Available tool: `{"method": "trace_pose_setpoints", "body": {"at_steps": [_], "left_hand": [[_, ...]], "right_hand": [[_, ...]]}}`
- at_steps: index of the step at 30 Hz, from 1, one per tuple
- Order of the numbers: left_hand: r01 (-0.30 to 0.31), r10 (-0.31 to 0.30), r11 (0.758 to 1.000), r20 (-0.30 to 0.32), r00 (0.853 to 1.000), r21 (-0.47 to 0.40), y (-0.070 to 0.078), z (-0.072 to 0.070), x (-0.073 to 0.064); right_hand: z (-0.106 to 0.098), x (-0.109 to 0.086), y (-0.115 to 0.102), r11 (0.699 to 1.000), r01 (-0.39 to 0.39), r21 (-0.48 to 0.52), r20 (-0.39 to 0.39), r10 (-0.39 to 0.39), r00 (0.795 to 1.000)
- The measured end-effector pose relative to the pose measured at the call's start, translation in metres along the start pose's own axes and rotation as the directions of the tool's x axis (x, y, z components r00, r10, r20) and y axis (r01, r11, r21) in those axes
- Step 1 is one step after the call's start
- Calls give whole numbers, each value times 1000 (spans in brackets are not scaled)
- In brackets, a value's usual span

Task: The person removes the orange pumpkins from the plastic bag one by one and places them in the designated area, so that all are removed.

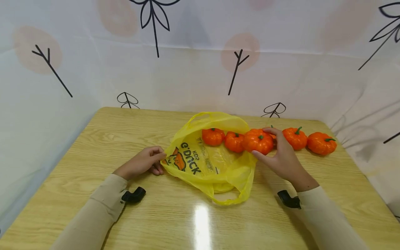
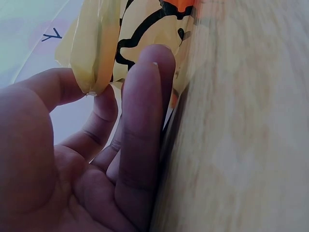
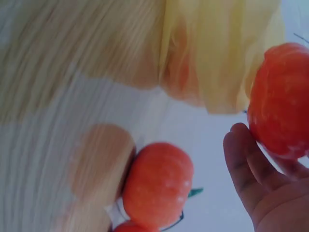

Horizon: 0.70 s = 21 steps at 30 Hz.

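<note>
A yellow plastic bag (image 1: pixel 206 175) with printed lettering lies with its mouth spread. My left hand (image 1: pixel 145 161) pinches the bag's left edge between thumb and finger; in the left wrist view the bag's gathered rim (image 2: pixel 91 72) sits between those fingertips. My right hand (image 1: pixel 284 158) grips a small orange pumpkin (image 1: pixel 258 141) with a green stem, over the bag's right rim. The right wrist view shows this held pumpkin (image 3: pixel 282 101) raised off the table. Inside the bag rest two more pumpkins, one at the back (image 1: pixel 213 136) and another (image 1: pixel 234 141) partly covered by the held one.
Right of the bag, two pumpkins, one upright (image 1: pixel 294 139) and one tilted (image 1: pixel 322 143), stand on the wooden table (image 1: pixel 131 125). Another pumpkin (image 1: pixel 274 137) is mostly hidden behind my right hand. A patterned cloth wall (image 1: pixel 193 80) rises behind the table.
</note>
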<state>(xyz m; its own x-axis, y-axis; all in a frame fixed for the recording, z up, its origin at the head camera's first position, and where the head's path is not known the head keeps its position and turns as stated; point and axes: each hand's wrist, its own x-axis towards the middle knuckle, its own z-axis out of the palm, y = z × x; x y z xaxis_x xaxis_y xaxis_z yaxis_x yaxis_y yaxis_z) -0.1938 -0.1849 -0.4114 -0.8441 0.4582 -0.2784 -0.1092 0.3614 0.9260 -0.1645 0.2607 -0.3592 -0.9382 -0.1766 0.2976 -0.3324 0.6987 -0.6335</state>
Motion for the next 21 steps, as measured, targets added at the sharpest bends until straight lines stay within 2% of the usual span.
{"method": "trace_pose_setpoints", "body": {"at_steps": [9, 14, 21], "left_hand": [[-2, 2, 1000, -7, 1000, 8, 0, 0, 0], [-1, 1, 1000, -4, 1000, 9, 0, 0, 0], [2, -2, 1000, -5, 1000, 5, 0, -1, 0]], "right_hand": [[-13, -6, 10, 995, -64, -81, 89, 71, 994], [-18, -8, 14, 995, -26, -99, 89, 35, 995], [-26, -10, 21, 991, -4, -131, 151, 24, 988]]}}
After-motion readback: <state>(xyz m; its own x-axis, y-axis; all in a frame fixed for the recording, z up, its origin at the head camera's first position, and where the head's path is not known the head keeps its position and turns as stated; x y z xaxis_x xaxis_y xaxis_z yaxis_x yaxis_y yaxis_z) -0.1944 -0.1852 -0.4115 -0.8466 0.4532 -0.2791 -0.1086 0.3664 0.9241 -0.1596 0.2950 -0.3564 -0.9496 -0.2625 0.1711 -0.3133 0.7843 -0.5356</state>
